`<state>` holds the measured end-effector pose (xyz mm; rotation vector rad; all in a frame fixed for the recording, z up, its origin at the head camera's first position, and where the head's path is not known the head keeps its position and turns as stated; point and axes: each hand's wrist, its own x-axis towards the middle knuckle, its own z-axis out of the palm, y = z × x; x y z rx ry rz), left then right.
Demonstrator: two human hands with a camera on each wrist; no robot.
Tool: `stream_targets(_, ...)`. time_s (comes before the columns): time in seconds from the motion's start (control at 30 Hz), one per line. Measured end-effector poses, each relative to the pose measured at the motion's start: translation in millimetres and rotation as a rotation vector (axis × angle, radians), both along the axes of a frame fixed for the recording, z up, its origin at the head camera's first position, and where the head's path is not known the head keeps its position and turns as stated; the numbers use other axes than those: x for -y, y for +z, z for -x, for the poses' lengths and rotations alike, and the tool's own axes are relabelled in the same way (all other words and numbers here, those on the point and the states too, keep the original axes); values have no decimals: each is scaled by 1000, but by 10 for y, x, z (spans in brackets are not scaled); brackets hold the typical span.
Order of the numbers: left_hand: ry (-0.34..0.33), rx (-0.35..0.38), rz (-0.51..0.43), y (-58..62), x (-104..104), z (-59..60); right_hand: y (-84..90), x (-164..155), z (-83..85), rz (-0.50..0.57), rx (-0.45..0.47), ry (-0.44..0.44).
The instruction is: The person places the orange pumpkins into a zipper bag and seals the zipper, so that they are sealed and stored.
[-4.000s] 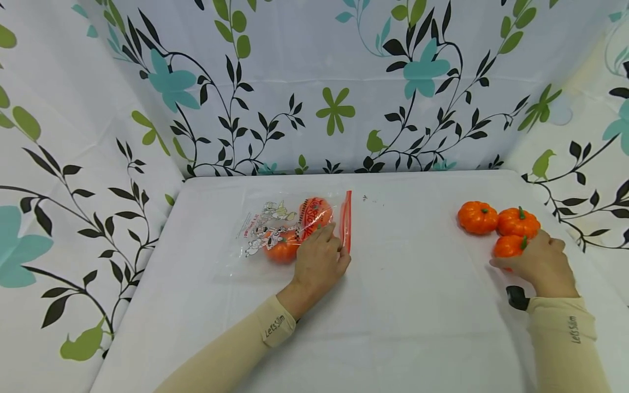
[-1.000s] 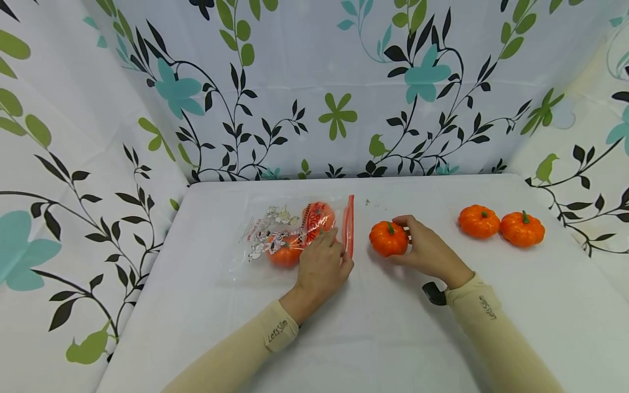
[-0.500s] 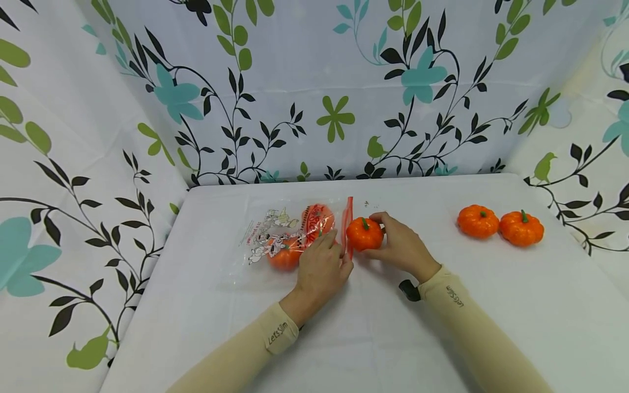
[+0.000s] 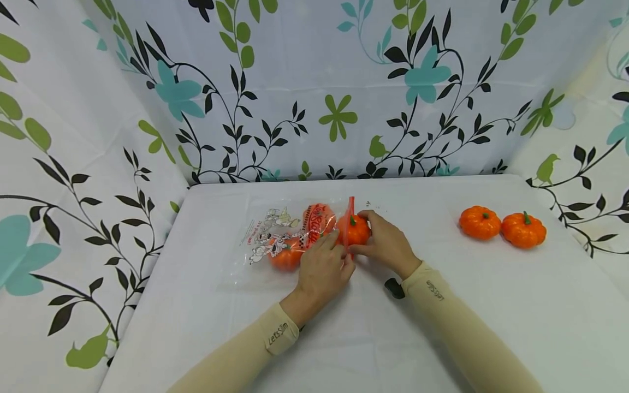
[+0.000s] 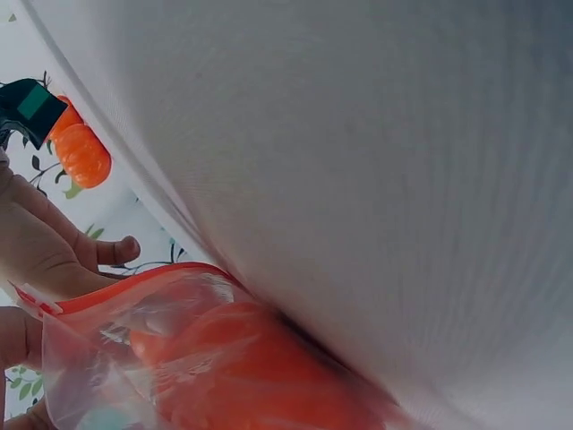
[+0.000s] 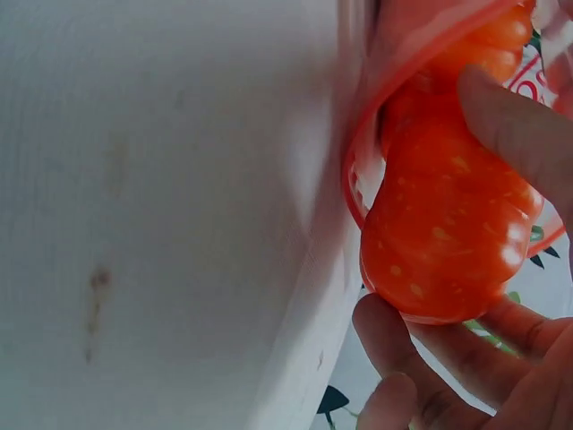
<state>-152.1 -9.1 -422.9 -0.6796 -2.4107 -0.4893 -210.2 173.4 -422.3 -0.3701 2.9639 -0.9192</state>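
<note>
**Orange pumpkin halfway through the mouth of a clear bag**

The orange pumpkin sits in the mouth of the plastic bag, one side under the red strip and the other outside. The right hand grasps it from outside the bag, thumb on the near side, fingers on the far side; held from behind like this, its leading half is probably left free to slip under the film.

At the near end of the bag's mouth, the left hand appears to pinch the edge between thumb and fingers, likely to stop the film sliding and make the strip arch, as the right wrist view shows it doing.

Deeper in the bag lie a near pumpkin and a far pumpkin; their bulk may help weigh it down. Well to the bag's right, two loose pumpkins, one beside the other, rest on the white table. Beyond the bag hangs a leaf-patterned cloth.
</note>
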Motion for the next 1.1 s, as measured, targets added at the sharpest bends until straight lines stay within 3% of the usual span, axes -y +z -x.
stream_targets(0.37, -26, 8, 23, 36, -1, 3, -3, 59, 11, -99, -85, -27)
stream_targets(0.53, -49, -3, 22, 45, -4, 10, -17, 95, 38, -86, -89, -24)
stream_targets(0.8, -62, -25, 26, 46, -4, 11, -19, 108, 44, 42, 21, -5)
stream_targets(1.1, -45, -19, 37, 15, -4, 19, -4, 11, -21, 285, 157, 14)
